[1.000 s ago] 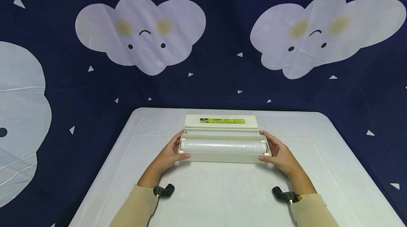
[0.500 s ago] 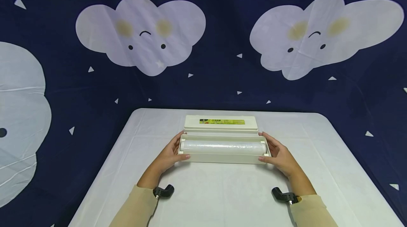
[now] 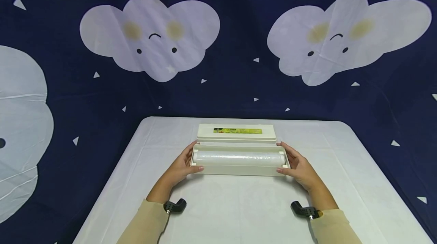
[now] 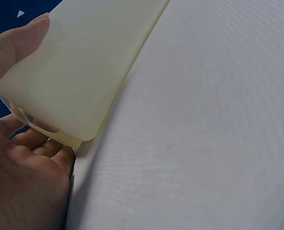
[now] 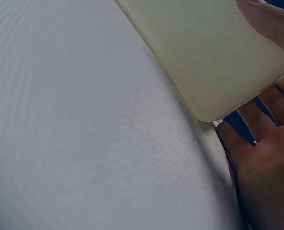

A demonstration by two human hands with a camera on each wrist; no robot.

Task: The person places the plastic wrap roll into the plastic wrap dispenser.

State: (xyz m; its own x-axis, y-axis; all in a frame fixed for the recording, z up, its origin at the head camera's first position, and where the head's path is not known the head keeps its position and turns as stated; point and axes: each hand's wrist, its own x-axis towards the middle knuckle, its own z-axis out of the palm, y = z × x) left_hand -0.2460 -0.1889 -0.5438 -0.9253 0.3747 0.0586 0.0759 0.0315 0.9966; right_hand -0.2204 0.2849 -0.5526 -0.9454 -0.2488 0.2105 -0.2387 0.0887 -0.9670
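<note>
A cream cling film dispenser box (image 3: pixel 235 170) sits on the white table with a roll of clear cling film (image 3: pixel 239 157) lying lengthwise inside. Behind it is the box's lid (image 3: pixel 236 134), turned up and bearing a yellow-green label. At the left end my left hand (image 3: pixel 179 164) grips the box, thumb on the front wall and fingers round the end. My right hand (image 3: pixel 302 168) holds the opposite end likewise. Both wrist views show the plain front wall (image 4: pixel 75 72) between thumb and fingers; the roll is hidden there.
The table (image 3: pixel 239 210) wears a white cloth and ends at a dark blue backdrop (image 3: pixel 235 96) printed with clouds and triangles. A black wrist camera (image 3: pixel 175 206) is on the left wrist, another black wrist camera (image 3: pixel 304 210) on the right.
</note>
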